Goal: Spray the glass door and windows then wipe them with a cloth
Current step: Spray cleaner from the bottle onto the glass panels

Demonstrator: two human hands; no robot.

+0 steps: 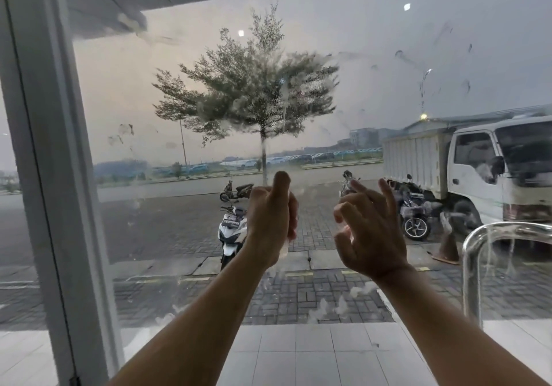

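Two grips were up before the glass door [388,42], side by side near the middle of the pane and apart from each other. Left grip [273,221] was curled tight, one finger standing straight up, wrapped round a clear thing [285,243] peeking out below the palm, too hidden to name. Right grip [370,227] was wide open, fingers spread and loosely bent, holding nothing. Wet droplets [283,102] sat on the pane above the grips, with runs trailing down. Pale streaks [328,305] marked the glass toward its bottom edge. At the right edge curved a shiny metal handle [475,266]; along the left edge stood the white frame [44,146]. Through the glass: a tree [239,93], a white truck [478,161], parked scooters [231,230].
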